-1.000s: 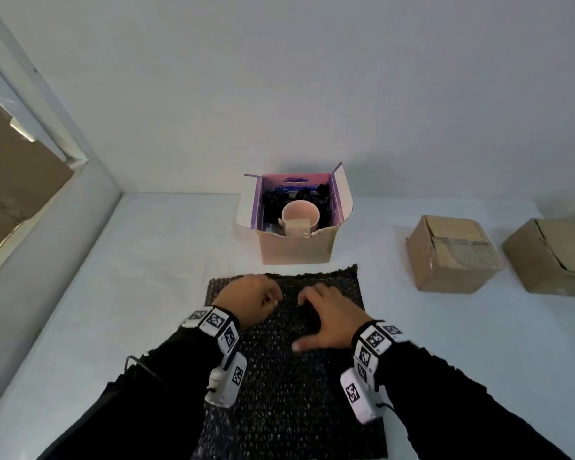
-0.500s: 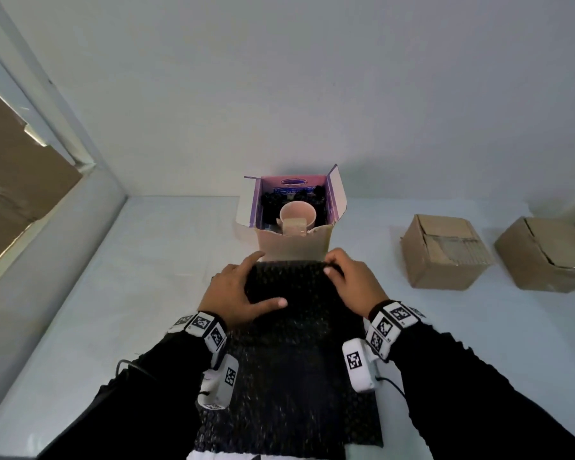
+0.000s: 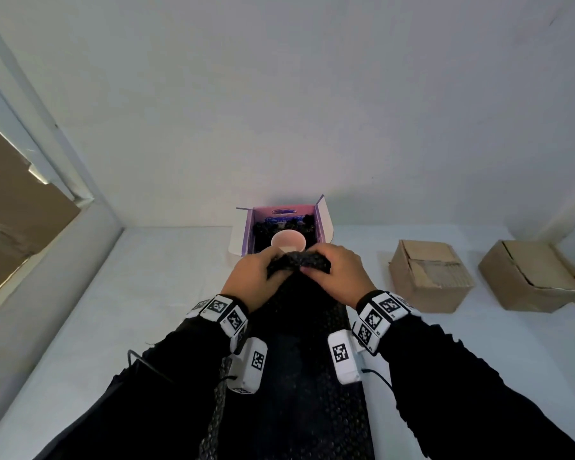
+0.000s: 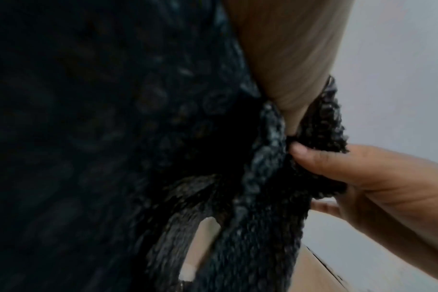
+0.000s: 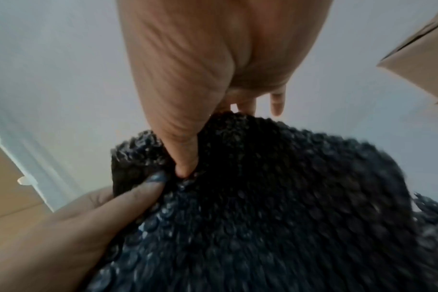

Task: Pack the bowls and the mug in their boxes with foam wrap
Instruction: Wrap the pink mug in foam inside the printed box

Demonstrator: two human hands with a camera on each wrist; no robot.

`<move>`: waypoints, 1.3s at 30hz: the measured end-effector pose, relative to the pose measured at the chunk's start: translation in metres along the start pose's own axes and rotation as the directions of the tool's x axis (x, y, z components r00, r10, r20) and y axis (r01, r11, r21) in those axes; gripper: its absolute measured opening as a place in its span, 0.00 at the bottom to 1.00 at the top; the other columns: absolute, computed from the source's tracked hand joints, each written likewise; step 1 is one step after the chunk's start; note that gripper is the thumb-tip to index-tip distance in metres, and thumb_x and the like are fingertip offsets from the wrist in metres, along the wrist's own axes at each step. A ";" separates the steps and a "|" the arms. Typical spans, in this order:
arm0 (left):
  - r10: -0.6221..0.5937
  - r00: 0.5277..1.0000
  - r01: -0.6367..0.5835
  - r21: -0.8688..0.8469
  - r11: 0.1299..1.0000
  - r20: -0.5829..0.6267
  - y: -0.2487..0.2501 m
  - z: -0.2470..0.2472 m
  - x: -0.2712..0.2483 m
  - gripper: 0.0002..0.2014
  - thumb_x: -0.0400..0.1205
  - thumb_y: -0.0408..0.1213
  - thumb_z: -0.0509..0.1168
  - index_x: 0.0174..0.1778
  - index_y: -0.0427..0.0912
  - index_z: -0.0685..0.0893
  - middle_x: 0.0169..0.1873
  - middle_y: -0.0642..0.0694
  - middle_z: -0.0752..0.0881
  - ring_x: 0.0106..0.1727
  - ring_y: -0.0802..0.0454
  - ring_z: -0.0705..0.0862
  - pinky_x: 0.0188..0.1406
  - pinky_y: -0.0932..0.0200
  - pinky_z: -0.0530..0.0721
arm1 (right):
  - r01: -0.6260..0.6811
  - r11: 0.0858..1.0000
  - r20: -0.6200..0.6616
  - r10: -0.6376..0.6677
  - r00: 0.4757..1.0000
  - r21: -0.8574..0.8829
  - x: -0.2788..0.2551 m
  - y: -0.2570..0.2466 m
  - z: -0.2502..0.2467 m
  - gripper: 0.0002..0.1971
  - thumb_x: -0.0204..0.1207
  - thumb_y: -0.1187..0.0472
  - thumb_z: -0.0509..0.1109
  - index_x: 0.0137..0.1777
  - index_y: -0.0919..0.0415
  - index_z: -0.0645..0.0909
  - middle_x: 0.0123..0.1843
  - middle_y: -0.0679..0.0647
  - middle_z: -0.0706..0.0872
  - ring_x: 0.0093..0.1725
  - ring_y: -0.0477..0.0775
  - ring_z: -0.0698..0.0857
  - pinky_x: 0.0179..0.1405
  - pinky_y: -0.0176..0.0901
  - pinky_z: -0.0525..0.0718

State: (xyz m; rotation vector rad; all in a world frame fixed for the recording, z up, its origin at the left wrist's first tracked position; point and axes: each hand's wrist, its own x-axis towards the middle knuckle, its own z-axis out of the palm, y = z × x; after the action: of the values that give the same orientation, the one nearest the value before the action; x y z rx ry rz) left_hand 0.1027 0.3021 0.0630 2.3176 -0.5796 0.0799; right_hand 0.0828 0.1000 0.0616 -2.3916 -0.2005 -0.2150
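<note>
A black bubble foam wrap sheet (image 3: 296,360) runs from my body toward an open box (image 3: 326,220) with a purple inside. A pink mug (image 3: 287,242) stands upright in that box among dark foam. My left hand (image 3: 258,277) and right hand (image 3: 337,272) both grip the sheet's far edge (image 3: 299,262), bunched and lifted just in front of the mug. In the right wrist view my right thumb (image 5: 185,164) digs into the foam wrap (image 5: 288,197) beside the left hand (image 5: 75,227). The left wrist view shows the right hand (image 4: 363,177) pinching the foam wrap (image 4: 313,138).
Two shut brown cardboard boxes (image 3: 429,277) (image 3: 528,277) stand on the white table (image 3: 146,293) to the right. A wall rises right behind the open box. A low ledge and window frame (image 3: 63,180) border the table's left side.
Both hands moved forward from the middle of the flat sheet to its far edge, took hold of it and raised it bunched up toward the open box.
</note>
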 end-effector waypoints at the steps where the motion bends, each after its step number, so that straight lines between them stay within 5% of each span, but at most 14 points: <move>1: -0.022 0.999 0.023 -0.013 1.000 0.043 0.001 -0.003 0.000 0.14 0.76 0.48 0.73 0.56 0.50 0.84 0.44 0.50 0.89 0.46 0.52 0.86 0.48 0.56 0.83 | -0.005 0.999 0.013 0.005 1.000 0.042 0.003 0.001 -0.003 0.13 0.73 0.51 0.73 0.57 0.46 0.83 0.53 0.46 0.89 0.55 0.54 0.86 0.58 0.55 0.81; 5: -0.097 0.960 0.091 0.033 0.995 0.263 -0.012 -0.005 -0.006 0.18 0.73 0.45 0.76 0.55 0.42 0.83 0.47 0.49 0.85 0.49 0.52 0.83 0.50 0.58 0.78 | -0.066 0.988 -0.032 0.071 0.997 0.141 0.012 -0.002 -0.020 0.09 0.81 0.64 0.67 0.60 0.57 0.78 0.50 0.56 0.88 0.50 0.57 0.85 0.49 0.46 0.80; 9: -0.179 0.963 0.196 -0.068 0.978 0.201 -0.023 -0.002 -0.007 0.09 0.82 0.33 0.66 0.57 0.41 0.77 0.48 0.46 0.83 0.50 0.49 0.81 0.46 0.64 0.74 | -0.117 0.960 0.033 0.112 0.993 0.253 0.018 -0.005 -0.032 0.12 0.81 0.69 0.60 0.60 0.55 0.73 0.49 0.59 0.85 0.48 0.62 0.83 0.48 0.49 0.79; 12: -0.258 0.963 0.267 -0.186 0.945 0.073 -0.023 -0.002 -0.001 0.05 0.84 0.32 0.62 0.52 0.42 0.72 0.40 0.51 0.81 0.46 0.48 0.79 0.36 0.65 0.70 | -0.185 0.939 0.127 0.154 0.980 0.289 0.021 -0.003 -0.033 0.09 0.72 0.53 0.63 0.52 0.42 0.75 0.48 0.53 0.84 0.53 0.61 0.82 0.58 0.53 0.78; 15: -0.163 0.985 0.171 -0.167 0.971 0.059 -0.028 -0.012 0.001 0.23 0.72 0.50 0.72 0.58 0.48 0.72 0.44 0.54 0.85 0.46 0.54 0.84 0.44 0.64 0.79 | -0.206 0.934 0.230 0.140 0.963 0.291 0.021 0.003 -0.031 0.22 0.60 0.35 0.74 0.54 0.34 0.77 0.53 0.44 0.87 0.58 0.53 0.84 0.66 0.58 0.79; 18: -0.082 0.983 0.050 0.191 0.980 0.163 -0.035 -0.023 0.004 0.32 0.68 0.54 0.74 0.68 0.55 0.73 0.51 0.50 0.88 0.52 0.49 0.86 0.51 0.53 0.83 | -0.113 0.994 0.299 0.108 0.948 -0.001 0.022 0.005 -0.033 0.41 0.52 0.36 0.85 0.66 0.41 0.75 0.60 0.44 0.87 0.62 0.51 0.83 0.68 0.55 0.75; 21: -0.047 0.988 -0.023 0.441 0.897 0.147 -0.028 -0.030 0.008 0.17 0.75 0.44 0.66 0.61 0.54 0.83 0.49 0.45 0.88 0.52 0.40 0.85 0.47 0.50 0.83 | 0.039 0.926 0.324 0.092 0.941 -0.375 0.023 -0.001 -0.028 0.28 0.61 0.48 0.82 0.62 0.48 0.79 0.54 0.49 0.87 0.60 0.57 0.82 0.63 0.54 0.74; 23: 0.039 0.993 -0.083 0.408 0.909 0.115 -0.023 -0.032 0.007 0.17 0.71 0.39 0.61 0.55 0.46 0.84 0.50 0.43 0.84 0.52 0.39 0.82 0.45 0.48 0.82 | 0.077 0.880 0.300 0.076 0.951 -0.468 0.024 -0.005 -0.027 0.16 0.71 0.54 0.73 0.58 0.51 0.79 0.52 0.53 0.84 0.59 0.61 0.80 0.57 0.53 0.73; 26: 0.092 0.992 -0.115 0.322 0.940 0.085 -0.019 -0.038 0.007 0.21 0.67 0.34 0.57 0.57 0.38 0.78 0.46 0.38 0.83 0.49 0.36 0.80 0.48 0.47 0.79 | 0.057 0.872 0.286 0.097 0.953 -0.486 0.025 -0.008 -0.028 0.24 0.77 0.57 0.66 0.73 0.55 0.71 0.58 0.58 0.80 0.62 0.64 0.78 0.61 0.55 0.73; 28: 0.058 0.996 -0.075 0.266 0.961 0.073 -0.017 -0.043 0.007 0.21 0.70 0.31 0.57 0.61 0.38 0.73 0.41 0.36 0.84 0.45 0.35 0.81 0.47 0.48 0.76 | 0.046 0.875 0.297 0.114 0.948 -0.482 0.027 -0.013 -0.032 0.28 0.80 0.59 0.62 0.80 0.56 0.60 0.51 0.58 0.83 0.61 0.63 0.80 0.71 0.58 0.67; 30: 0.023 0.999 -0.031 0.245 0.969 0.036 -0.017 -0.045 0.007 0.22 0.72 0.26 0.58 0.63 0.41 0.70 0.40 0.38 0.83 0.41 0.36 0.81 0.39 0.50 0.73 | 0.068 0.871 0.287 0.086 0.954 -0.486 0.029 -0.018 -0.035 0.29 0.82 0.60 0.60 0.81 0.57 0.56 0.48 0.57 0.82 0.62 0.62 0.79 0.76 0.60 0.60; 32: 0.035 0.999 -0.032 0.252 0.967 -0.010 -0.017 -0.048 0.009 0.23 0.72 0.24 0.59 0.63 0.42 0.69 0.39 0.38 0.82 0.40 0.36 0.80 0.35 0.52 0.69 | 0.081 0.868 0.232 0.041 0.972 -0.490 0.033 -0.023 -0.037 0.26 0.83 0.58 0.61 0.79 0.55 0.59 0.55 0.58 0.82 0.65 0.61 0.76 0.74 0.58 0.61; 36: 0.079 0.996 -0.068 0.238 0.969 -0.035 -0.019 -0.057 0.015 0.22 0.73 0.36 0.57 0.65 0.42 0.72 0.47 0.37 0.84 0.46 0.37 0.82 0.41 0.52 0.75 | 0.088 0.908 0.191 -0.009 0.982 -0.409 0.045 -0.026 -0.040 0.29 0.71 0.38 0.62 0.71 0.47 0.66 0.57 0.50 0.77 0.64 0.54 0.70 0.67 0.56 0.59; 39: 0.131 0.990 -0.107 0.296 0.949 -0.061 -0.018 -0.065 0.019 0.20 0.78 0.48 0.68 0.63 0.43 0.77 0.49 0.45 0.84 0.48 0.47 0.82 0.46 0.53 0.78 | 0.041 0.956 0.209 0.022 0.978 -0.290 0.054 -0.034 -0.048 0.37 0.65 0.36 0.48 0.78 0.39 0.61 0.56 0.47 0.68 0.62 0.49 0.61 0.67 0.51 0.53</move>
State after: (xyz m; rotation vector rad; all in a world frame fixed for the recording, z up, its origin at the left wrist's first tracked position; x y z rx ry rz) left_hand 0.1350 0.3504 0.1028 2.5477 -0.7063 0.3349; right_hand 0.1237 0.0971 0.1301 -2.7098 -0.2964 0.0075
